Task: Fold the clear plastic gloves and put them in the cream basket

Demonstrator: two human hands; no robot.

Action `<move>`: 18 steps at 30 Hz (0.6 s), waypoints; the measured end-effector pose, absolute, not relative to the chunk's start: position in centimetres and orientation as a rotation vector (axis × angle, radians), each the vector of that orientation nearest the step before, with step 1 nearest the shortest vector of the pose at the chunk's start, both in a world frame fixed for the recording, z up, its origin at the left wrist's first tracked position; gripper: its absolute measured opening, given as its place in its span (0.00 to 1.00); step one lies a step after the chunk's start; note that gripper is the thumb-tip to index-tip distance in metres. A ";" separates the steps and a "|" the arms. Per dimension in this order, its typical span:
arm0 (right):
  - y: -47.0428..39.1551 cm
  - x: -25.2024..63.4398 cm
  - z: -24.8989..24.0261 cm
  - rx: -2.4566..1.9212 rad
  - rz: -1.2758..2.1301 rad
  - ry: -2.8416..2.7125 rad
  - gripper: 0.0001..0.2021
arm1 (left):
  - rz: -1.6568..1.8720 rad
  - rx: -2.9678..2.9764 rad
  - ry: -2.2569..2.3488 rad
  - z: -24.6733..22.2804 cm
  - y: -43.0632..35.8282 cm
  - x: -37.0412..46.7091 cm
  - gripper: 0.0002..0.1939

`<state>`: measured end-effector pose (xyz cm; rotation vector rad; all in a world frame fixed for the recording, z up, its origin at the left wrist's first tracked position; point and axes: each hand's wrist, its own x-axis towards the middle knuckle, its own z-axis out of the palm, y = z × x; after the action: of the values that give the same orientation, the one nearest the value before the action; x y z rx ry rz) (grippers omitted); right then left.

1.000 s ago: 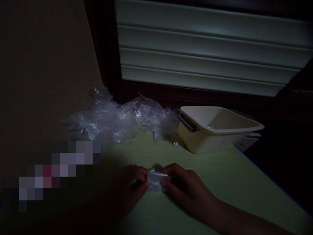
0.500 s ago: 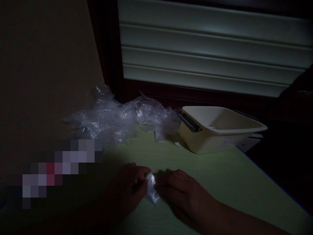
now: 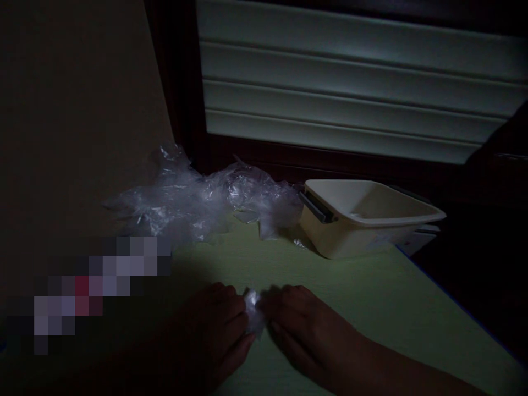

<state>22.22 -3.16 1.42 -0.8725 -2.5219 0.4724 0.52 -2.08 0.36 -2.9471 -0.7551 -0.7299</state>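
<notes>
A small crumpled piece of clear plastic [image 3: 254,313] lies between my two hands, low in the middle of the head view. My left hand [image 3: 223,333] is closed on its left side, fingers curled and thumb at the lower edge. On the other side my right hand [image 3: 301,324] pinches it with bent fingers. Both hands rest low over the green tabletop [image 3: 350,297]. The lighting is dim, and the fingertips partly cover the plastic.
Crumpled clear plastic sheets [image 3: 185,203] are heaped along the back left of the table. A cream tub [image 3: 350,239] with grey handles stands at the back right, by the table edge. A blurred-out patch [image 3: 111,275] covers something at the left.
My left hand's fingers have closed further around the plastic, and its thumb has moved down. The plastic looks smaller and more covered. My right hand has hardly moved.
</notes>
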 end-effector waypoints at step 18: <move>2.2 19.0 2.6 -0.994 1.008 -2.334 0.08 | -0.979 -2.798 -1.138 -0.1 -1.3 0.2 0.10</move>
<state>18.95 2.23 2.62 -0.9937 -2.3336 1.0078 0.18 -1.26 -0.14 -2.7983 -1.1377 -0.9794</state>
